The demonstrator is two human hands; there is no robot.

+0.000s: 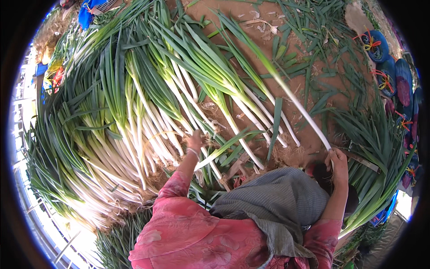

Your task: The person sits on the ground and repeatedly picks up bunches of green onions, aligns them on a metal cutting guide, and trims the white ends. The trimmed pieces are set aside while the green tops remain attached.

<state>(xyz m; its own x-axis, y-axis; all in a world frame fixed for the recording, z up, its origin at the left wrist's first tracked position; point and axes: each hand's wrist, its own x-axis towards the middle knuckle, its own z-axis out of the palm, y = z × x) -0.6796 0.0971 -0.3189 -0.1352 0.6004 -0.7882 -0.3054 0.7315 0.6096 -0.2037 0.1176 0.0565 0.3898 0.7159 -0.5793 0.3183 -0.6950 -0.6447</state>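
My right hand (pixel 337 161) grips the white root end of one long green onion (pixel 297 97), whose leaves point away over the earth floor. Its fingers are closed around the stalk. To the left, my left hand (pixel 196 139) rests among white stalks at the edge of a large heap of green onions (pixel 134 134). Whether its fingers hold a stalk is hidden. Between the hands lie several loose green onions (pixel 248 107), roots towards me. A loose pale-based leaf (pixel 218 151) crosses the stalks beside my left wrist.
Cut green leaves (pixel 312 30) litter the brown earth floor (pixel 302 134). More leafy tops (pixel 369 141) are piled at the right, with a flat strip (pixel 364 162) across them. Blue bundles (pixel 375 46) tied with red and yellow string line the far right. A grey cloth (pixel 272 198) covers my lap.
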